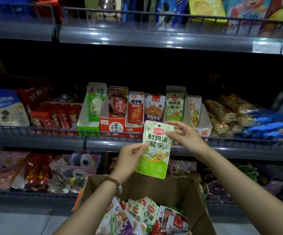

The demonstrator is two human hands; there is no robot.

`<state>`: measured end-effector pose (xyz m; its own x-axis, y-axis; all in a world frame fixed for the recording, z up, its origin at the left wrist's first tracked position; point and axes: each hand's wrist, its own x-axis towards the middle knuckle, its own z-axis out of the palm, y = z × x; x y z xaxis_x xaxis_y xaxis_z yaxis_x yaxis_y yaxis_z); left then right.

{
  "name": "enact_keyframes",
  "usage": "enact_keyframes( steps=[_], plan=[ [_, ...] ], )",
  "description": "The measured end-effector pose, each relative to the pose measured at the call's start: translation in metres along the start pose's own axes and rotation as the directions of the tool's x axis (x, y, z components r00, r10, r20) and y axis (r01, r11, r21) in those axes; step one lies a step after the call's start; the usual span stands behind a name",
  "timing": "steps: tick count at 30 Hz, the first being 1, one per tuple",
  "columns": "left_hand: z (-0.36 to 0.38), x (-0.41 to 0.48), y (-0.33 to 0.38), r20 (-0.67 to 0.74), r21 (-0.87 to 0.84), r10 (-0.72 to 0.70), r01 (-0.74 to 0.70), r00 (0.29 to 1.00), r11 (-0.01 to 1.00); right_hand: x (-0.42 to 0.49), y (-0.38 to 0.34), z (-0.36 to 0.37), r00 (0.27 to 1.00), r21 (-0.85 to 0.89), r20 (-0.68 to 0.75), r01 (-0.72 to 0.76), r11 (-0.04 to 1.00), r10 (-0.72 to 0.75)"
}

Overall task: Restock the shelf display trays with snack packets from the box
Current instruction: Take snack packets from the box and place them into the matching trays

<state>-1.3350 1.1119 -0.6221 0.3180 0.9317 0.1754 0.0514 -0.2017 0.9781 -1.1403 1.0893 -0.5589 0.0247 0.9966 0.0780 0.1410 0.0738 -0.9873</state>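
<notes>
Green packet (155, 150) pinched between both hands

I see one pale-green packet (156, 146) upright above the open cardboard box (162, 189) — mixed packets (142, 215) heaped inside — matching tray (187, 107) just behind.

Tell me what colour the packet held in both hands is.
The snack packet is pale cream, bright green at the bottom, with a red logo; head view.

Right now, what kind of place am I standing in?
Probably a grocery shop's snack aisle: tiered shelves with wire rails, cardboard display trays of snack packets, and price labels on the upper shelf edge. A stock box sits below the held green packet.
</notes>
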Motion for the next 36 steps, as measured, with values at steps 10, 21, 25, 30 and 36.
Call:
enact_keyframes(
  steps=[10, 21, 25, 30, 36],
  plan=[
    [0.030, 0.096, 0.030, -0.039, 0.064, 0.207, -0.205, 0.977, 0.977, 0.055, -0.040, -0.071, 0.970, -0.134, -0.118, 0.197, 0.971, -0.213],
    [0.055, 0.169, 0.017, 0.096, 0.595, 0.143, -0.172, 0.985, 0.785, 0.162, -0.022, -0.137, 0.888, -0.331, -0.372, 0.147, 0.932, -0.272],
    [0.066, 0.175, 0.007, 0.147, 0.593, 0.052, -0.130, 0.988, 0.794, 0.183, 0.004, -0.134, 0.930, -0.513, -0.220, 0.146, 0.846, -0.294],
    [0.067, 0.180, -0.007, 0.111, 0.496, 0.034, -0.085, 0.993, 0.864, 0.199, 0.032, -0.135, 0.922, -0.835, -0.163, 0.060, 0.547, -0.351],
    [0.067, 0.179, -0.010, 0.092, 0.480, 0.027, -0.068, 0.995, 0.875, 0.202, 0.039, -0.125, 0.929, -0.865, -0.236, -0.066, 0.497, -0.287]
  ],
)
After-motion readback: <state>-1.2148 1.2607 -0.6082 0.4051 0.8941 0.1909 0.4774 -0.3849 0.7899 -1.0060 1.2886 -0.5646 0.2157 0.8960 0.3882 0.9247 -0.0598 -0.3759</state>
